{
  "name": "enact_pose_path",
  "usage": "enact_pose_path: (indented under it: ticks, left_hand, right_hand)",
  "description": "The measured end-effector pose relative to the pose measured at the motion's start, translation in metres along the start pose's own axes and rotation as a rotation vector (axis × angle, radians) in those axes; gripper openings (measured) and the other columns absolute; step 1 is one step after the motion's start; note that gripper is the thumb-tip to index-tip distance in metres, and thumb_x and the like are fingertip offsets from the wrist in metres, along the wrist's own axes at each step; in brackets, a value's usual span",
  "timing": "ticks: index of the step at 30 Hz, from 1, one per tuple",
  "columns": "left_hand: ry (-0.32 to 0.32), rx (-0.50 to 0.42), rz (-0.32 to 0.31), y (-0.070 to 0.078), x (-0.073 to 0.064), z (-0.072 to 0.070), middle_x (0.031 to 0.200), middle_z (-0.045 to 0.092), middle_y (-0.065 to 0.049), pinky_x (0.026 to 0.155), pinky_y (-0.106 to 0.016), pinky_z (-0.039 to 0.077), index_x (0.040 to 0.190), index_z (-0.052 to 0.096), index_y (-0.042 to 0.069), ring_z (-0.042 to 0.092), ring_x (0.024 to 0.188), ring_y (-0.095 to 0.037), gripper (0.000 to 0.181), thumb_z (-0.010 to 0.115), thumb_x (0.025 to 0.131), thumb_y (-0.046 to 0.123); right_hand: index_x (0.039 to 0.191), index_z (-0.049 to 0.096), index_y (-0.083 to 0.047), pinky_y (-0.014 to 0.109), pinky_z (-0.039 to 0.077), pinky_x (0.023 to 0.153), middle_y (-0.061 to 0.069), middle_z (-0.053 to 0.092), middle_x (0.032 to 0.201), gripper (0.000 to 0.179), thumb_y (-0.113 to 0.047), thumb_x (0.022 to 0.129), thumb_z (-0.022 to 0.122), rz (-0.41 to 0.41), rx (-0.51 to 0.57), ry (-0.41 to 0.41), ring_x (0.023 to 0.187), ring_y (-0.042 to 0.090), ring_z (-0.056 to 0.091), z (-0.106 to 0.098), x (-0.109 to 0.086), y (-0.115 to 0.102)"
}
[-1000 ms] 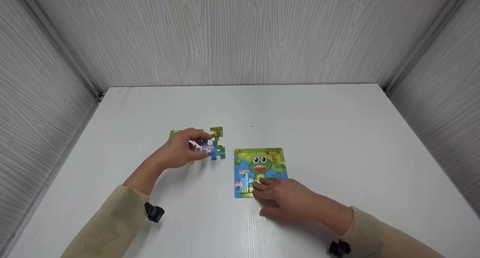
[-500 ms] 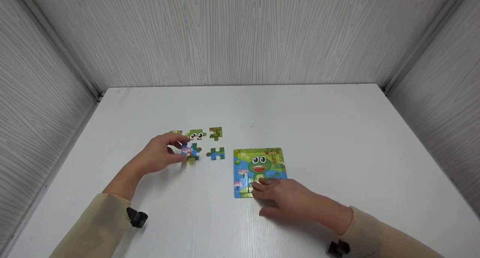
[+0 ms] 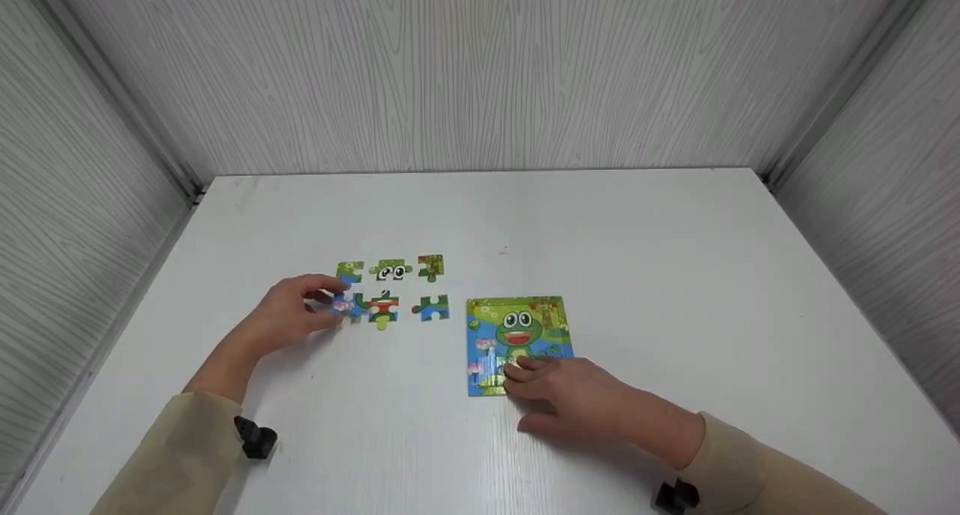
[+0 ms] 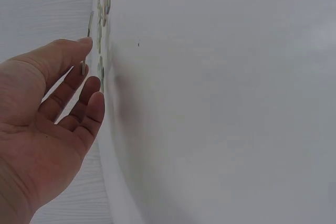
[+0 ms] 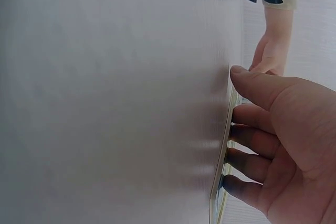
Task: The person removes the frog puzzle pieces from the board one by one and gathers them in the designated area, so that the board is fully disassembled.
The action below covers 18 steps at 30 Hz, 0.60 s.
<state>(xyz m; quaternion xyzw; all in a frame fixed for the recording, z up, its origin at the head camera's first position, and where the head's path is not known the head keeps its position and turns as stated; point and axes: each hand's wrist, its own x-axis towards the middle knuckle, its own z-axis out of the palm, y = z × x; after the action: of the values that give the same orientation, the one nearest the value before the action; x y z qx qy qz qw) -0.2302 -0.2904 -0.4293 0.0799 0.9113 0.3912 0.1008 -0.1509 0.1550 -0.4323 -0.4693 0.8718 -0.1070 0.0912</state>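
My left hand (image 3: 289, 312) pinches a blue jigsaw piece (image 3: 346, 306) with a pink flower between thumb and fingers. In the left wrist view that piece (image 4: 83, 67) stands edge-on, lifted off the table. Close by lie a piece with frog eyes (image 3: 391, 270), a red-mouth piece (image 3: 383, 311), a green-and-blue corner piece (image 3: 349, 270), a tree piece (image 3: 431, 267) and a blue-green piece (image 3: 433, 307). My right hand (image 3: 570, 391) rests its fingers on the lower right of a square frog puzzle board (image 3: 517, 327), covering that corner. The right wrist view shows the board's edge (image 5: 224, 148) under the fingertips.
Everything lies on a white table (image 3: 637, 238). Light wood-grain panels stand at the back (image 3: 480, 73), the left (image 3: 82, 170) and the right (image 3: 877, 148). A black clip (image 3: 256, 438) sits at the left cuff and another clip (image 3: 677, 495) at the right.
My left hand has moved left with the flower piece, from beside the blue-green piece past the mouth piece, uncovering the eyes, mouth and corner pieces. My right hand has stayed on the board.
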Motion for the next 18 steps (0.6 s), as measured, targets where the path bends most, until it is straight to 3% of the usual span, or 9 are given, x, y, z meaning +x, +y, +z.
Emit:
enact_pose_path:
  ticks: [18]
  left_hand:
    - [0.007,0.011,-0.051,-0.0070,-0.0035,-0.0037,0.141,0.059,-0.019,0.111,-0.058,0.042,0.146,0.060,0.008,0.053,0.127,-0.038,0.052,0.074,0.096,0.012]
  right_hand:
    - [0.148,0.064,-0.012,0.046,0.046,0.113,0.008,0.057,0.154,0.052,-0.037,0.103,0.071,0.018,0.008,-0.012,0.144,0.029,0.052,-0.0015,0.0002,-0.0010]
